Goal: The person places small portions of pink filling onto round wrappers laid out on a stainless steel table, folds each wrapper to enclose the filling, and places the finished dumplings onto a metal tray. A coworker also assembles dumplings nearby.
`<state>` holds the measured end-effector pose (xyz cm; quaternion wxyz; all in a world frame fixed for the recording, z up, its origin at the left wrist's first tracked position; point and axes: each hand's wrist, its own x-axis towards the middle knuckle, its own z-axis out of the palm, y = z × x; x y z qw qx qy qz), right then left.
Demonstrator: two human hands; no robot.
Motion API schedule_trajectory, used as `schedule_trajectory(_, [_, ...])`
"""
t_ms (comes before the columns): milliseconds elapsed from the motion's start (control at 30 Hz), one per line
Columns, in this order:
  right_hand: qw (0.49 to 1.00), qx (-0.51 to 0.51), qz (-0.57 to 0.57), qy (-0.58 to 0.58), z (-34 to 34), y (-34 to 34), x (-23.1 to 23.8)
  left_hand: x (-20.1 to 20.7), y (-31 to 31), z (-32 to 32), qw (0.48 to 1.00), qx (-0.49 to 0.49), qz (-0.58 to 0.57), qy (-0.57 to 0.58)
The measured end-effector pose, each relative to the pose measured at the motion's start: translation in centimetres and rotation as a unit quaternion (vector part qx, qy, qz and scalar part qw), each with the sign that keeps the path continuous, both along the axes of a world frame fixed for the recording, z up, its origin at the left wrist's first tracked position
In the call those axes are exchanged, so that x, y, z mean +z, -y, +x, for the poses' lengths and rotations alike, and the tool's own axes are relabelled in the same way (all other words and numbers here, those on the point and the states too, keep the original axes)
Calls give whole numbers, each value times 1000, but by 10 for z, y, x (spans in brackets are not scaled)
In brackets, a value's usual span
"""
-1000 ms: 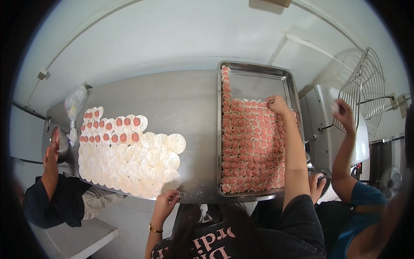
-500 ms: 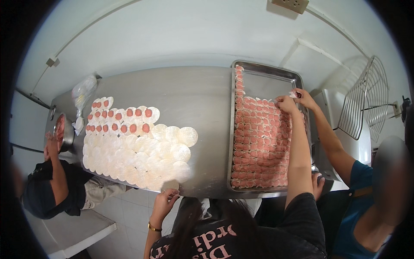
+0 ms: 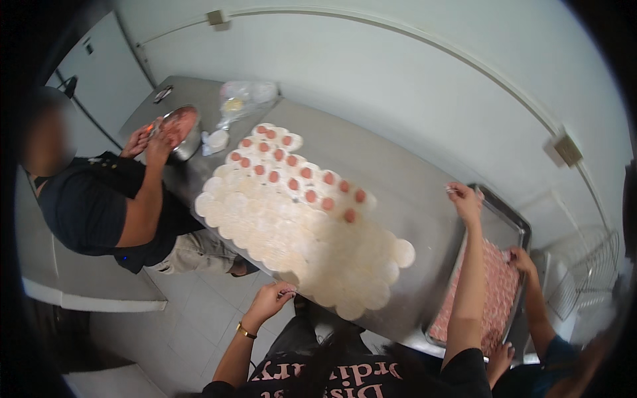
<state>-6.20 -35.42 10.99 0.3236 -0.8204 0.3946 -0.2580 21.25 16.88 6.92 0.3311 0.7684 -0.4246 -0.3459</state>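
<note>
Above the steel table beside the far left corner of the tray (image 3: 529, 233), my right hand (image 3: 466, 202) has its fingertips pinched together; whatever may be between them is too small to make out. Rows of small meat dumplings (image 3: 494, 282) fill much of that tray, under my right forearm. My left hand (image 3: 269, 302) is just off the table's near edge, closest to the flat round dough wrappers (image 3: 292, 232). Its fingers are curled and pressed together, with their contents hidden. Balls of pink minced meat (image 3: 310, 196) sit on the wrappers at the far side.
At the left a co-worker (image 3: 99, 199) reaches to a metal bowl of minced meat (image 3: 180, 129). A knotted clear plastic bag (image 3: 249, 99) lies behind the wrappers. A second co-worker's hand (image 3: 522, 260) touches the tray at the right. A wire rack (image 3: 590, 272) stands beyond it.
The view has swung left. My right hand has left the dumpling rows and moved off the tray to its far left side. The left co-worker's hands have shifted at the bowl.
</note>
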Motion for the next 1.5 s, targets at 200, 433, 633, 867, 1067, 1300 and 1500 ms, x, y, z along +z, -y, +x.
schedule_trajectory(200, [987,155,-18,43,261,-42,-48,-32,-77,77,996,86,7,16])
schedule_trajectory(433, [927,285,-214,-113,491,-43,-94,-79,-233,89,957,260,118,50])
schedule_trajectory(633, [923,280,-215,-152,537,-30,-133,-89,-314,53,913,269,304,-48])
schedule_trajectory(867, [963,119,-171,-169,397,7,-130,-108,-263,87,945,215,246,-14])
schedule_trajectory(1067, [972,-124,-60,-192,162,-3,-128,-112,-153,145,980,121,154,25])
schedule_trajectory(1300, [948,-156,-59,-273,72,-31,-115,-93,-73,148,990,17,134,38])
schedule_trajectory(1500, [942,-217,-53,-249,29,-51,-118,-100,-82,122,980,-39,193,22])
